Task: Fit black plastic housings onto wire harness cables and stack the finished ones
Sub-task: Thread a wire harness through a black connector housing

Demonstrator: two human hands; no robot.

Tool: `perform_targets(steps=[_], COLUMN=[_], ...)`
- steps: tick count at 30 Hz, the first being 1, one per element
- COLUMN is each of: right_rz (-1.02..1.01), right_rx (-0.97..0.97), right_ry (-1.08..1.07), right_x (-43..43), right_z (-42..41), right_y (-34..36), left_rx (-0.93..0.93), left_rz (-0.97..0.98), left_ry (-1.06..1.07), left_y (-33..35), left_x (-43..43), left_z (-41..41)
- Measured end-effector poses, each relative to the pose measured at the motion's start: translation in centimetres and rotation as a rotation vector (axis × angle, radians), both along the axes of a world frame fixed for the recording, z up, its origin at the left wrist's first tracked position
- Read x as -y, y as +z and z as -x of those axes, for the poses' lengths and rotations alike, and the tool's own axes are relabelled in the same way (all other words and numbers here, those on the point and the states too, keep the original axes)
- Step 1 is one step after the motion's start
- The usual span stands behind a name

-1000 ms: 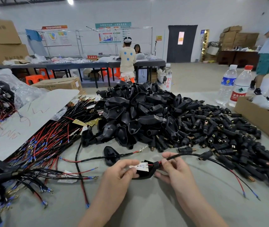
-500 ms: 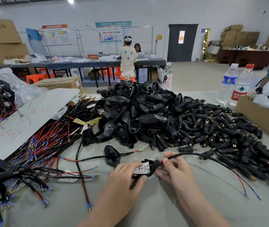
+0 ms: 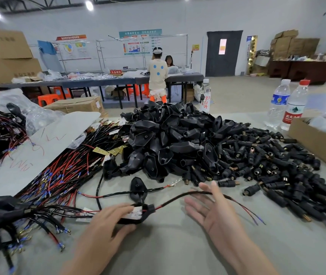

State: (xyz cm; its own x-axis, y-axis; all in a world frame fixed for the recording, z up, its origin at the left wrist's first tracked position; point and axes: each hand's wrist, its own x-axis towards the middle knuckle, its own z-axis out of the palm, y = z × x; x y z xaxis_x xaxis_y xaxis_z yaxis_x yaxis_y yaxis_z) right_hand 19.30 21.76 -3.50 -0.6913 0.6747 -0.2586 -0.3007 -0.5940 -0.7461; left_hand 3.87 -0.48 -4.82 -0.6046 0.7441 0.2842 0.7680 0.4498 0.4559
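- Head view: my left hand (image 3: 106, 221) had its grip curled round a black housing (image 3: 138, 219) low over the bench (image 3: 178, 251), fingers on its far side, thumb on the near side
- A cable (image 3: 178, 198) ran from that housing's right end past my right hand (image 3: 211, 209), its red and black ends trailing right
- My right grip was wide, palm up, fingers spread, holding nothing; I could not tell whether the cable touched the fingertips
- Just behind lay another housing (image 3: 137, 187), threaded on a cable
- Farther back stood a heap of loose housings (image 3: 170, 135), small black connectors (image 3: 277, 169) spread to its right
- Loose harness cables (image 3: 59, 175) lay left, fitted ones (image 3: 9, 213) piled near left
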Motion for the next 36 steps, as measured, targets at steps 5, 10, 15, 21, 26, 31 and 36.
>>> perform_targets(steps=[5, 10, 15, 21, 26, 31, 36], right_rz=[0.073, -0.100, -0.169, -0.236, -0.252, -0.437, -0.541], right_rx=[-0.027, 0.040, 0.054, 0.077, 0.055, 0.172, 0.211], right_ry=[-0.120, -0.114, -0.099, -0.156, -0.115, 0.051, 0.129], right_x=[-0.7, -0.2, -0.5, -2.4, -2.6, -0.8, 0.2], right_z=[-0.6, -0.2, -0.4, -1.1, -1.0, -0.2, -0.3], right_y=[0.3, 0.0, -0.2, -0.2, -0.2, -0.4, -0.2], left_rx=[-0.187, -0.318, -0.253, -0.415, -0.414, -0.241, -0.038], left_rz=[0.032, -0.112, -0.027, -0.124, -0.161, -0.252, -0.302], left_ry=[0.088, 0.023, -0.109, -0.051, -0.056, -0.187, -0.125], left_y=[0.3, 1.6, 1.2, -0.3, -0.8, 0.2, 0.1], left_x=[2.5, -3.6, -10.5, -11.1, -11.0, -11.9, -11.6], left_z=[0.6, -3.0, -6.4, -5.6, -5.4, -7.1, -7.0])
